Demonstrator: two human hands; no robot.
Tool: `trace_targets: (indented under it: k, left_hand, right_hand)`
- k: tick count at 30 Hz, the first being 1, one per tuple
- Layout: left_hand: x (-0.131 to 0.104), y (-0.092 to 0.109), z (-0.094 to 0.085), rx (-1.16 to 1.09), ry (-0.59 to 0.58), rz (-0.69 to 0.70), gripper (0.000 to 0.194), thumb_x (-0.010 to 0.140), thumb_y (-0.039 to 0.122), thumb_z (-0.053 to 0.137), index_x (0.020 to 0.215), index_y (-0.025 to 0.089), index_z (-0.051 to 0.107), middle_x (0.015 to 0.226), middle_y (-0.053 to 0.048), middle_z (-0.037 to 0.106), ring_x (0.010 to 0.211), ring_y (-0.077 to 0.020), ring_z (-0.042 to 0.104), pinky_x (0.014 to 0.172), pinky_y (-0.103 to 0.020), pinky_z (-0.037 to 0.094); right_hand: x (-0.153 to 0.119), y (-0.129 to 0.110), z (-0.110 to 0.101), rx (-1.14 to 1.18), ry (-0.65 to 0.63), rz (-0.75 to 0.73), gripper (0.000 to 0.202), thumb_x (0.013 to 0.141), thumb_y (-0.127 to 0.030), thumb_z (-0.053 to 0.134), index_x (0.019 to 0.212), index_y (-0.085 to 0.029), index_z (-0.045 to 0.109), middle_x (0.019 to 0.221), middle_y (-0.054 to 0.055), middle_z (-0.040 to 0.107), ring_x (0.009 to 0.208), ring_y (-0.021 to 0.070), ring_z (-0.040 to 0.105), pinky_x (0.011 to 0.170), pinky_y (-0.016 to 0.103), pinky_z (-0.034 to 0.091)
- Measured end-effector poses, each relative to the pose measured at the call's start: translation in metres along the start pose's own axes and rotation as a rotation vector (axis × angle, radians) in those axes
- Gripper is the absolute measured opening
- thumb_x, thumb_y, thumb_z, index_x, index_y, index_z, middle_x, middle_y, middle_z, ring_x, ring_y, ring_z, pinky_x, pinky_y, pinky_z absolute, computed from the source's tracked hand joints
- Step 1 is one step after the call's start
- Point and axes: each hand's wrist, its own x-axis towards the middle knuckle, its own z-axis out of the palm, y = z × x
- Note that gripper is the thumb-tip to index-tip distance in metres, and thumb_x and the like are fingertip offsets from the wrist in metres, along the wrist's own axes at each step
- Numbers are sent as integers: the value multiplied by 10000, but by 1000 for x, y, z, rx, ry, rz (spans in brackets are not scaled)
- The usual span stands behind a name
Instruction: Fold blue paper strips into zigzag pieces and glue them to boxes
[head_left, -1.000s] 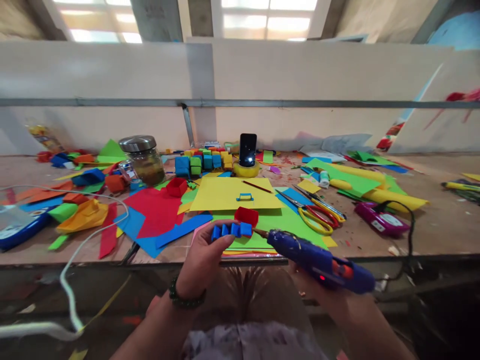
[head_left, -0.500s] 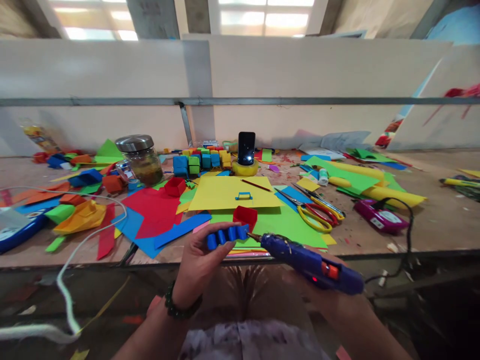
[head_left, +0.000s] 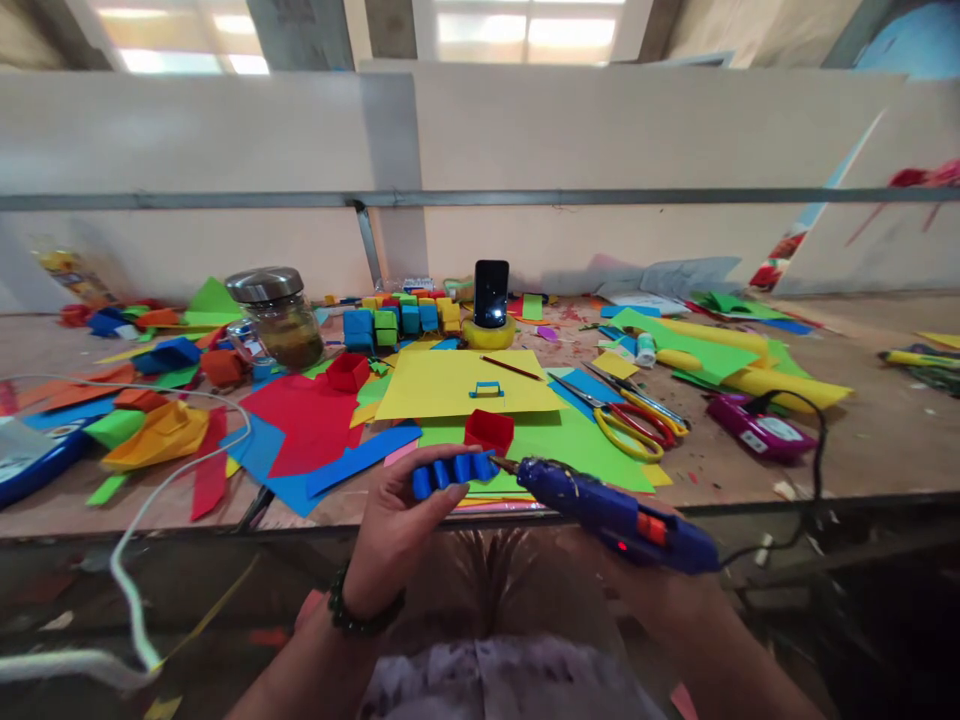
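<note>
A folded blue paper piece [head_left: 454, 472] is pinched between the thumb and fingers of my left hand [head_left: 401, 520], near the table's front edge. My right hand [head_left: 637, 580] is wrapped round a dark blue glue gun [head_left: 615, 512], its fingers partly hidden under the body. The gun's nozzle points left and meets, or nearly meets, the right end of the blue piece; the exact contact is too small to tell. Just behind the piece is a red paper box [head_left: 489, 432]. A yellow sheet [head_left: 442, 385] bears a pencil [head_left: 511, 368] and a small blue paper frame [head_left: 487, 389].
Scissors [head_left: 630, 430] and a magenta device [head_left: 761, 428] lie to the right. A glass jar [head_left: 281, 325], paper cubes [head_left: 358, 328] and a phone [head_left: 491, 293] stand at the back. A white cord [head_left: 135, 590] hangs at the left; a dark cable [head_left: 817, 490] runs at the right.
The glue gun has shifted slightly left and its rear end has risen a little. The camera view has moved slightly. Both hands keep their holds.
</note>
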Motion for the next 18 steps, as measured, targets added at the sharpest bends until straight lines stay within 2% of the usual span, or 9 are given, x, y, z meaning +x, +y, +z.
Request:
trace_targets:
  k: [4,7,10,14,18]
  left_hand:
    - [1,-2,-2,20,26,27,234,707,242,746,940,253,725,932,-19,723,830,-171,626,738,-243,467]
    - [0,-2,-3,34,1,28,230,712,228,744,940,257,727,941,-12,722,840,-168,629,742,-234,468]
    - [-1,-1,-2,-5,-25,11,235,708,223,748,941,251,729,973,-23,722,867,-181,635,761,-244,474]
    - [0,0,-2,-27,-2,11,237,709,231,747,944,256,726,956,-22,726,860,-181,635,754,-244,476]
    - [-1,-1,-3,-33,8,-2,243,692,234,760,933,246,731,956,-29,727,863,-185,634,761,-249,475]
  right_hand:
    - [1,1,-2,-21,-24,-17,203,659,-349,746,572,-234,603,519,-10,574,470,152,489,441,277,408]
    - [2,-1,-2,-20,-61,-24,206,652,-346,751,569,-234,599,525,-11,580,475,150,499,446,271,417]
    - [2,-3,-2,2,-40,3,225,645,-356,748,558,-231,583,511,-17,556,462,138,467,428,263,402]
    - [0,-4,1,-4,-10,22,257,662,-407,731,552,-232,579,508,-11,549,468,143,461,432,269,407]
    - [0,-3,0,-24,-49,-12,248,674,-405,726,561,-233,587,512,-9,553,471,145,471,439,272,419]
